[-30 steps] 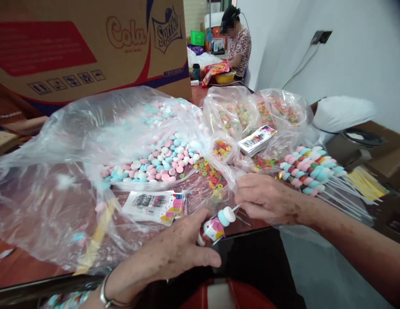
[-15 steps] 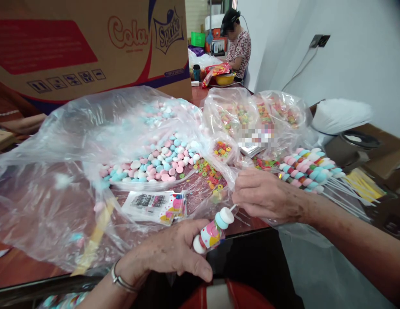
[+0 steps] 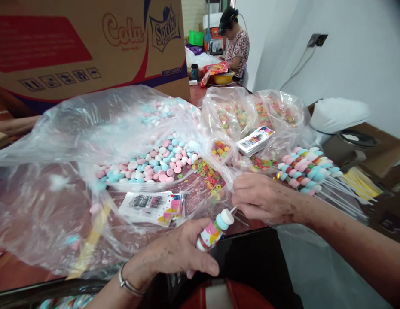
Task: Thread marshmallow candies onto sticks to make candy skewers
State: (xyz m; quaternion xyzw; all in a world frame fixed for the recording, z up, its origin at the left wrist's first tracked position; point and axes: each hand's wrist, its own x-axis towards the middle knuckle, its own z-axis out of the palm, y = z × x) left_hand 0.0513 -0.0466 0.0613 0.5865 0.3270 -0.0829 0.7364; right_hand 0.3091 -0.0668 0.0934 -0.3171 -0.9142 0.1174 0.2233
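Note:
My left hand [image 3: 175,249] is closed around the body of a candy skewer [image 3: 224,219]. White and blue marshmallows show at its upper end, and a printed wrapper in pink, yellow and white covers part of its middle. The thin white stick sticks out toward my right hand [image 3: 264,198], whose fingers pinch its end. Beyond my left hand lies a stack of printed clear-and-white wrappers [image 3: 150,207] on the plastic sheeting. Loose pink, blue and white marshmallows [image 3: 154,163] are heaped behind the stack, with fruit-coloured gummy rings [image 3: 212,174] beside them.
Finished-looking candy skewers [image 3: 304,169] are piled at the right, sticks pointing outward. Behind them stand a grey bin [image 3: 340,146] and cardboard. Bags of gummy rings [image 3: 235,113] and another wrapper stack [image 3: 255,140] lie farther back. A large carton [image 3: 90,47] blocks the left; a person [image 3: 236,47] sits beyond.
The view has shifted slightly. My left hand has moved a little to the right, toward the stick end, while both hands keep hold of the candy skewer.

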